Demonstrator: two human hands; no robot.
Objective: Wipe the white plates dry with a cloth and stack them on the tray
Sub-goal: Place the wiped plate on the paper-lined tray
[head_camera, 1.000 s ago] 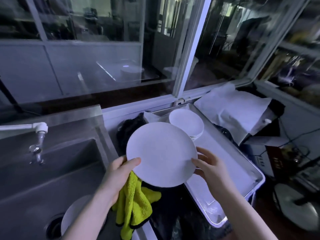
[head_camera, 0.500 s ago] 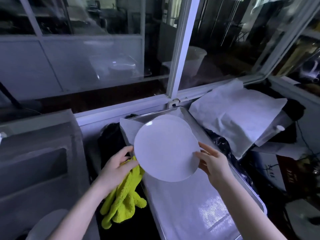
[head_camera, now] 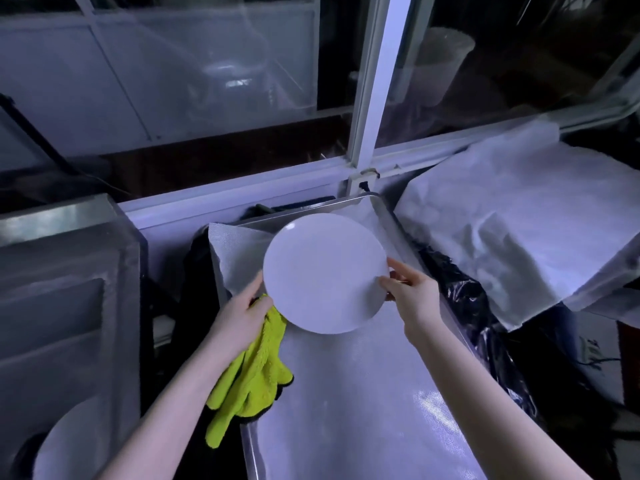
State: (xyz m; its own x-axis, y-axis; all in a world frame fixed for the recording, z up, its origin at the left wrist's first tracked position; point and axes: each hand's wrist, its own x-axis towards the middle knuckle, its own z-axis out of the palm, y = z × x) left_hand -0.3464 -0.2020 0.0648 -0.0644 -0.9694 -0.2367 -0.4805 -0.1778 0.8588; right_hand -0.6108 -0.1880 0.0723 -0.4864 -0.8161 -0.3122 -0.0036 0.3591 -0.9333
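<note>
White plate [head_camera: 323,271]: face tilted toward camera, over tray [head_camera: 394,220]. Left hand [head_camera: 242,313] fingers pinch rim and cloth [head_camera: 252,368] at 8 o'clock; right hand [head_camera: 412,296] fingers pinch rim at 3 o'clock.

left forearm [head_camera: 180,393] and right forearm [head_camera: 485,389] are bare and slim; left hand [head_camera: 242,313] and right hand [head_camera: 414,297] likewise bare.

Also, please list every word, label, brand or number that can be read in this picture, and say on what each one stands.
No text can be read.
The plate, the yellow-green cloth and the tray carry no print.
A pale object at the right edge bears small dark marks, too small and blurred to read.
</note>
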